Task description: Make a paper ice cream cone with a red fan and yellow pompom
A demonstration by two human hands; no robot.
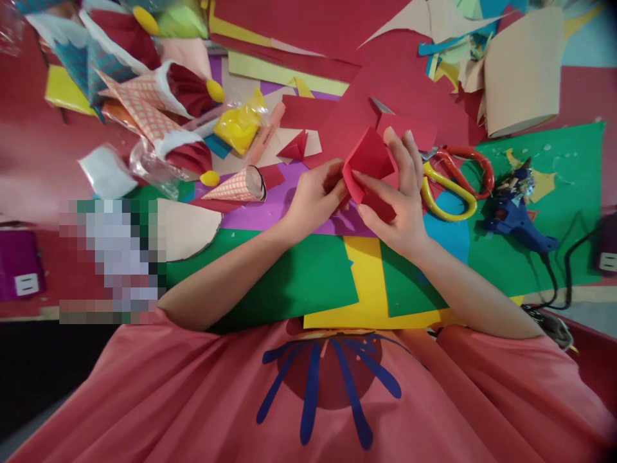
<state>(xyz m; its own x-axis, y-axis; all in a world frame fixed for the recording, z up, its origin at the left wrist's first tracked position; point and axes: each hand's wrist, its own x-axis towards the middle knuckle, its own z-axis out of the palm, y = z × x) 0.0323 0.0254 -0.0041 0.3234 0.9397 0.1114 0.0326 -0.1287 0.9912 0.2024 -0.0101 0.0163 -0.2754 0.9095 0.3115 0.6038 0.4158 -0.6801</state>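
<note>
A folded piece of red paper (372, 157) is held up between my two hands over the middle of the table. My left hand (318, 193) pinches its lower left edge between thumb and fingers. On the other side my right hand (400, 199) grips it, with the index finger pressed on the inside face and the other fingers behind. Scissors with red and yellow handles (448, 186) lie just right of my right hand. To the left of my left hand rests a small checked paper cone (238, 186). A small folded red paper piece (294, 148) sits beyond the left hand.
A blue glue gun (520, 225) with a black cord lies at right, near a beige paper cylinder (523, 74). Checked cones with red cloth (159, 116) and a yellow packet (238, 128) crowd the upper left. Green sheets (289, 270) cover the near side.
</note>
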